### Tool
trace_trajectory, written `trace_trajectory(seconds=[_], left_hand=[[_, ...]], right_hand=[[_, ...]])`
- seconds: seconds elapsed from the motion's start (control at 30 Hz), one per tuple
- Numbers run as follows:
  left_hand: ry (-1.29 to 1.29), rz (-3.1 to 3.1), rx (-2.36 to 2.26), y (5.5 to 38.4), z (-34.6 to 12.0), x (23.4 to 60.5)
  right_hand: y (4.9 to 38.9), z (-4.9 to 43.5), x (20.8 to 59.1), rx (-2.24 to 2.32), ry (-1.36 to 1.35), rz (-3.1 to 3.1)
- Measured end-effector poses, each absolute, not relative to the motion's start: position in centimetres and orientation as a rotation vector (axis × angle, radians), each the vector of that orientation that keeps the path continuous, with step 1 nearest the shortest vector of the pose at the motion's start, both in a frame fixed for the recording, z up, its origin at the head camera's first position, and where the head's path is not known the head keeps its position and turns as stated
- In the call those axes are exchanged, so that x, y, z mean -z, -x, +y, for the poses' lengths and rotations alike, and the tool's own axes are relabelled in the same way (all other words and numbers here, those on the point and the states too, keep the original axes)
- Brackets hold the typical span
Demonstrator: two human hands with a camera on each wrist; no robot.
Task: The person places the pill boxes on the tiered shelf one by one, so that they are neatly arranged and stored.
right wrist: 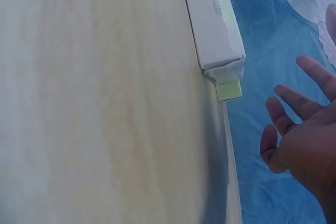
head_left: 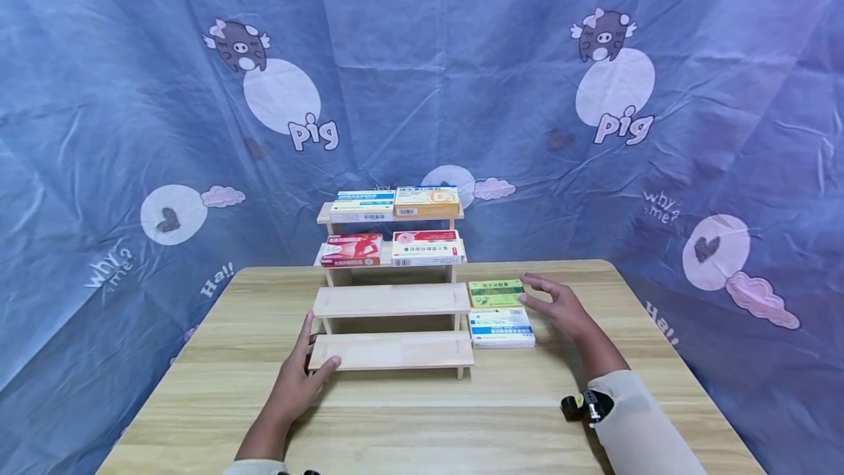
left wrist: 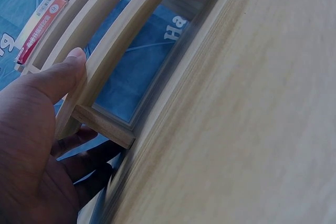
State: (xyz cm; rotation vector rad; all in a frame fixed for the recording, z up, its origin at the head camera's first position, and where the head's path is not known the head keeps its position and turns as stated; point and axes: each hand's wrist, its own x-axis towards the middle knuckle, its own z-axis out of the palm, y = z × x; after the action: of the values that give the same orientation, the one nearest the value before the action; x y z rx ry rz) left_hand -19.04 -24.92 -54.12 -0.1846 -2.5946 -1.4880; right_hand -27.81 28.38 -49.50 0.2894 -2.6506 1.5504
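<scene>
A wooden step stand with stacked tiers stands on the table. My left hand holds its lowest tier at the left end, thumb on the top edge. In the left wrist view, the other fingers of my left hand curl below the tier, beside the stand's leg. My right hand is at the right end of a green medicine box, its fingers spread and loosely bent. Just in front of it lies a white and blue medicine box. Nothing shows within the fingers of my right hand in the right wrist view.
The top tier bears a white and blue box and a yellow and white box. Below them lie a red box and a red and white box. A blue curtain hangs behind the wooden table.
</scene>
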Motion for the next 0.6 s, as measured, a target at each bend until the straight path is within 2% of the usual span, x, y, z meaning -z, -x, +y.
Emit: trace_trajectory(seconds=[0.3, 0.6], left_hand=[[0.189, -2.606, 1.509, 19.1, -25.0, 54.1], [0.194, -2.605, 1.526, 19.1, -25.0, 54.0]], right_hand=[[27.5, 29.0, 50.7, -1.551, -0.277, -2.673], [27.1, 30.0, 52.1, -1.549, -0.523, -2.640]])
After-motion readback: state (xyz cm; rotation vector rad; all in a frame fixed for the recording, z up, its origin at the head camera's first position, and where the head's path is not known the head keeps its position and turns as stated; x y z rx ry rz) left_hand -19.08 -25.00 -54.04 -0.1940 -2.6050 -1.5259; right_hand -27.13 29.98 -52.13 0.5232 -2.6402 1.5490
